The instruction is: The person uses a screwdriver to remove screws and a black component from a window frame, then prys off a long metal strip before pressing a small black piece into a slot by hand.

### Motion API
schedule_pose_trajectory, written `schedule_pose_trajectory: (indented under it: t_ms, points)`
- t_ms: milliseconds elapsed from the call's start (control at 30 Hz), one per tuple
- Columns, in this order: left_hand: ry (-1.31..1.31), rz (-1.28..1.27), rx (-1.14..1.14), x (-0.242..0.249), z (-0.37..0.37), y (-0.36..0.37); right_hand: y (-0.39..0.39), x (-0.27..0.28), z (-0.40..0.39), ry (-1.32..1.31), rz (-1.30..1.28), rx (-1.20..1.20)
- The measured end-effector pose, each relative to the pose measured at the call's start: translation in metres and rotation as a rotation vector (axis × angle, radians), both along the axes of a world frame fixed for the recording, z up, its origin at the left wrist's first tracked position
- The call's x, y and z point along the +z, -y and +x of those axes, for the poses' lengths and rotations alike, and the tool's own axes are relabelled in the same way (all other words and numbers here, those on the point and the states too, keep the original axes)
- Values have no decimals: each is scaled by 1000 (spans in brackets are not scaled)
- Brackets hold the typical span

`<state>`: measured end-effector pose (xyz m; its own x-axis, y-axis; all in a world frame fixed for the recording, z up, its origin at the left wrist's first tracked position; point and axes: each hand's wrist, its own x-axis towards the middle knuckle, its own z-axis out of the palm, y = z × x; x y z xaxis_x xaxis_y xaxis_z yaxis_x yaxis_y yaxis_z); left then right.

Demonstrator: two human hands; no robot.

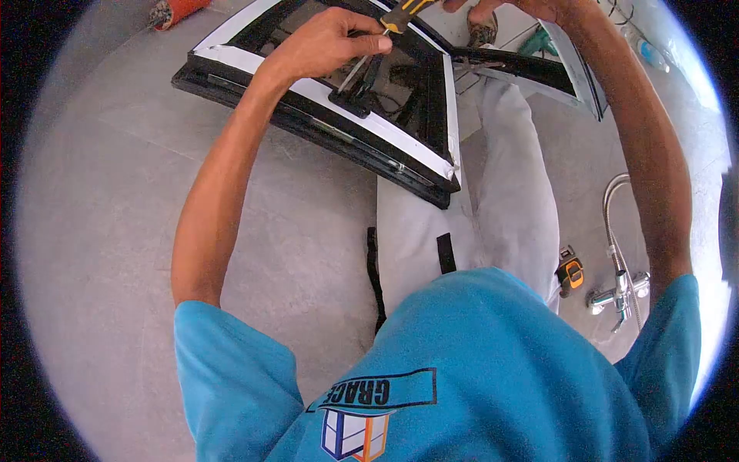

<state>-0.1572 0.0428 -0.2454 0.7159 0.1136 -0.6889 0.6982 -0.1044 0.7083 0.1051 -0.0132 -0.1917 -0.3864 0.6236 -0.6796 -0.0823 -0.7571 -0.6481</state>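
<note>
A screwdriver [400, 17] with a yellow and black handle slants down to a black window handle [352, 100] on the frame. My left hand [331, 46] pinches its shaft just below the handle, thumb and finger closed. My right hand [531, 8] is at the upper end of the screwdriver handle, fingers curled; the frame's top edge cuts off part of it and the contact. The window sash [408, 131], black with white strips and a dark pane, rests tilted across my legs.
A second black and white frame [539, 69] stands beyond my legs. A tape measure [570, 273] and a chrome shower mixer [620, 292] with its hose are at right. A red-orange object [177, 11] lies on the grey tiled floor [108, 208], and a plastic bottle [653, 54] is at upper right.
</note>
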Motion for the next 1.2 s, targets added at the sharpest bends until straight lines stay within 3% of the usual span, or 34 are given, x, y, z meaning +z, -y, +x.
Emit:
schedule_pose_trajectory:
  t_ms: [33,100,200,267,400,500,567,667,700,767,900,1000,1067,1200]
  points:
    - [7,8,-15,3,1,-2,0,0,0,0,1,0]
    - [16,22,-30,5,2,-6,0,-1,-2,273,-58,-5]
    - [38,30,-21,2,-2,-3,20,-43,-11,452,-141,8]
    - [16,81,-39,1,-1,-1,32,-56,-38,464,-285,51]
    - [-35,55,-64,-2,-4,1,52,-68,-84,241,-355,-64]
    - [128,149,5,-8,-7,13,63,-87,-115,184,-449,-27]
    - [93,164,60,-13,-13,19,65,-94,-132,-17,-382,-170]
    - [-108,56,38,6,-5,13,64,-110,-143,-27,-313,-171]
    - [-104,56,38,2,-6,16,65,-107,-141,-23,-313,-173]
    - [168,164,164,-10,-12,25,69,-99,-138,-29,-312,-194]
    - [126,140,150,-11,-13,26,76,-101,-146,22,-300,-268]
    - [80,129,99,-6,-10,21,76,-112,-147,84,-91,-292]
    - [29,135,74,-6,-12,18,75,-137,-139,136,361,111]
    - [-52,72,70,-3,-9,15,95,-112,-135,364,575,167]
